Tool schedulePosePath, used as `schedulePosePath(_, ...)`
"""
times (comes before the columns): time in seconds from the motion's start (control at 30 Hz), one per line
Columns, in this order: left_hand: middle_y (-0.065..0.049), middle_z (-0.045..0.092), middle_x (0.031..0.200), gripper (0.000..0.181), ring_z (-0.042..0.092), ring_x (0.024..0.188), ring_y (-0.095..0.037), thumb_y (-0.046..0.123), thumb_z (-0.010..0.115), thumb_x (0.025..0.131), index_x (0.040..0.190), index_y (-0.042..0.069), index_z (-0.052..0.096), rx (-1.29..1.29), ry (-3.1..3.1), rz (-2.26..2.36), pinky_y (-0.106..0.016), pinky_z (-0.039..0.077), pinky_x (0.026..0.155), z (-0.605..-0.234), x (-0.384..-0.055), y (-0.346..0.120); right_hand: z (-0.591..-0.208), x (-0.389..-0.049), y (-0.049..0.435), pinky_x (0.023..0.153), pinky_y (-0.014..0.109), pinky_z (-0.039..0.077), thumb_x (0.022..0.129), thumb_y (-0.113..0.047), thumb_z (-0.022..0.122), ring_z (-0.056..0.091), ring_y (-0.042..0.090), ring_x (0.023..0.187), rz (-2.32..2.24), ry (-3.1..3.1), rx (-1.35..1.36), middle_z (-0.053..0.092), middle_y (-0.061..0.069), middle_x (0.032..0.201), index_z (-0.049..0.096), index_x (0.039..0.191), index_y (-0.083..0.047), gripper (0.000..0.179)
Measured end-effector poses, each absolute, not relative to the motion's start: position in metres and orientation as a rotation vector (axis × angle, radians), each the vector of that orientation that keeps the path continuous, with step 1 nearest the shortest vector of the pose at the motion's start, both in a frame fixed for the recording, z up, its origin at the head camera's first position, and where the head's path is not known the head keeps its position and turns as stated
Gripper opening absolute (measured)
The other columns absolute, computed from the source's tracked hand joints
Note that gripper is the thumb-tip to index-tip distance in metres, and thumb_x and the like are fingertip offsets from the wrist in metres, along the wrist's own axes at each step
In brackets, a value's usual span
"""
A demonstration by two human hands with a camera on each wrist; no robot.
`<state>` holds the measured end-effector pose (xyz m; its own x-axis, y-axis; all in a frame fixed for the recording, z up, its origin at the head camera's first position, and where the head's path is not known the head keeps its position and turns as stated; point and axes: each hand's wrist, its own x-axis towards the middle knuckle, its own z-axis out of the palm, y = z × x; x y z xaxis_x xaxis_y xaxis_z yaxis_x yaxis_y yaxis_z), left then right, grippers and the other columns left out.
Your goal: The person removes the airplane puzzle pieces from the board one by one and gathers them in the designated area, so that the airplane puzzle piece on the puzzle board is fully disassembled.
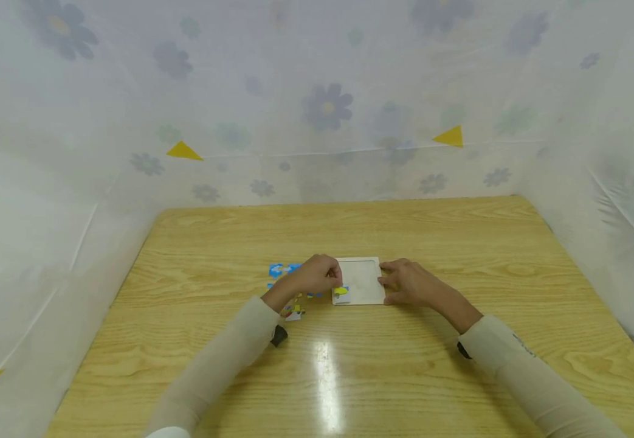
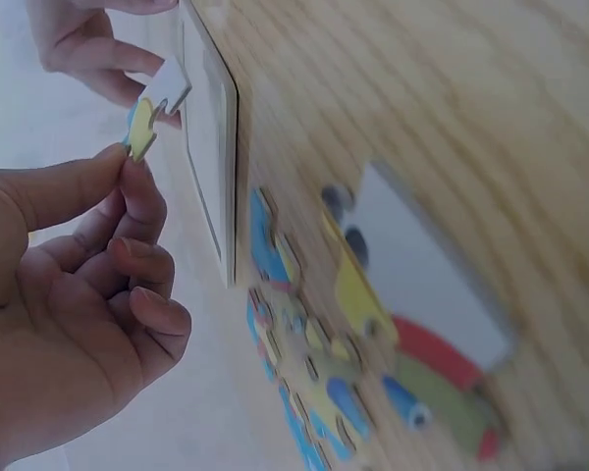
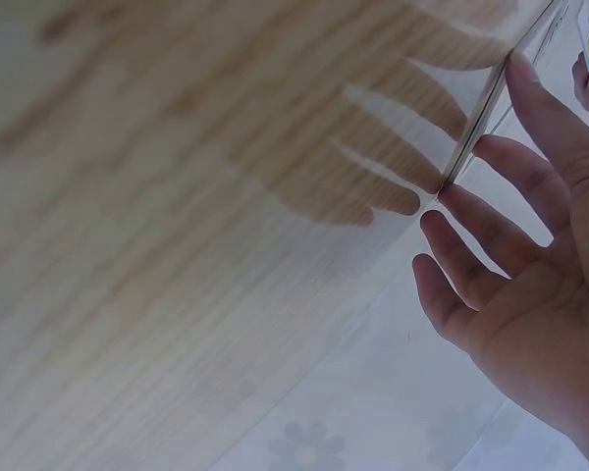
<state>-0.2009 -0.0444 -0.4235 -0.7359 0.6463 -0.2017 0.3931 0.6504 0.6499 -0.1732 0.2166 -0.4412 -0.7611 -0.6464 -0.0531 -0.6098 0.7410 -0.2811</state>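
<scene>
My left hand point(image 1: 313, 275) pinches a yellow, white and blue jigsaw puzzle piece point(image 2: 142, 130) between thumb and index finger. Its other fingers curl loosely in the left wrist view. In the head view the puzzle piece point(image 1: 341, 291) is over the near left corner of a square white puzzle tray point(image 1: 380, 271). My right hand point(image 1: 412, 283) is at the tray's right side, fingers spread. In the right wrist view, fingertips of the right hand point(image 3: 530, 265) touch the tray's edge point(image 3: 476, 123).
Left of the tray, loose blue puzzle pieces point(image 1: 275, 269) lie on the wooden table point(image 1: 404, 365), partly hidden by the left arm. A larger grey-white piece point(image 2: 422, 270) with red and green lies nearer the left wrist. A flowered white sheet point(image 1: 295, 176) stands behind the table.
</scene>
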Motion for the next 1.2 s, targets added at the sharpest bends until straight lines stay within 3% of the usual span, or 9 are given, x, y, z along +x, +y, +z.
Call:
schedulePosePath(0.37, -0.004, 0.065, 0.081, 0.008, 0.054, 0.065, -0.009, 0.009, 0.061, 0.092, 0.086, 0.005, 0.066, 0.860, 2.372, 0.804, -0.020, 0.047, 0.062, -0.423, -0.203, -0.072, -0.442, -0.173, 0.217, 0.098, 0.058, 0.041, 0.077, -0.032, 0.076, 0.049, 0.044, 0.122, -0.364, 2.792, -1.024, 0.052, 0.023, 0.135, 0.066, 0.117, -0.002, 0.050)
schedulePosePath(0.63, -0.002, 0.065, 0.077, 0.009, 0.057, 0.065, -0.012, 0.008, 0.061, 0.091, 0.084, 0.007, 0.067, 0.847, 2.354, 0.782, -0.020, 0.048, 0.061, -0.425, -0.203, -0.084, -0.441, -0.173, 0.216, 0.098, 0.058, 0.040, 0.078, -0.033, 0.075, 0.048, 0.044, 0.123, -0.350, 2.787, -1.001, 0.051, 0.023, 0.136, 0.066, 0.118, -0.002, 0.051)
schedulePosePath(0.87, -0.003, 0.065, 0.074, 0.012, 0.052, 0.061, -0.008, 0.004, 0.060, 0.090, 0.081, 0.006, 0.068, 0.826, 2.331, 0.741, -0.018, 0.045, 0.060, -0.423, -0.202, -0.088, -0.441, -0.173, 0.217, 0.099, 0.058, 0.039, 0.078, -0.033, 0.075, 0.047, 0.044, 0.123, -0.349, 2.781, -0.996, 0.050, 0.023, 0.137, 0.066, 0.118, -0.002, 0.051)
schedulePosePath(1.07, -0.002, 0.066, 0.072, 0.013, 0.050, 0.060, -0.007, 0.004, 0.061, 0.089, 0.079, 0.005, 0.070, 0.827, 2.335, 0.715, -0.019, 0.045, 0.065, -0.424, -0.200, -0.088, -0.442, -0.173, 0.216, 0.098, 0.060, 0.038, 0.078, -0.033, 0.075, 0.047, 0.045, 0.123, -0.350, 2.780, -0.997, 0.050, 0.023, 0.137, 0.066, 0.118, -0.002, 0.051)
schedulePosePath(1.2, 0.000, 0.067, 0.074, 0.012, 0.052, 0.064, -0.008, 0.004, 0.063, 0.087, 0.078, 0.006, 0.070, 0.805, 2.371, 0.713, -0.025, 0.049, 0.075, -0.425, -0.196, -0.088, -0.441, -0.173, 0.216, 0.098, 0.060, 0.039, 0.078, -0.033, 0.075, 0.047, 0.045, 0.123, -0.356, 2.780, -0.997, 0.050, 0.023, 0.137, 0.066, 0.118, -0.003, 0.051)
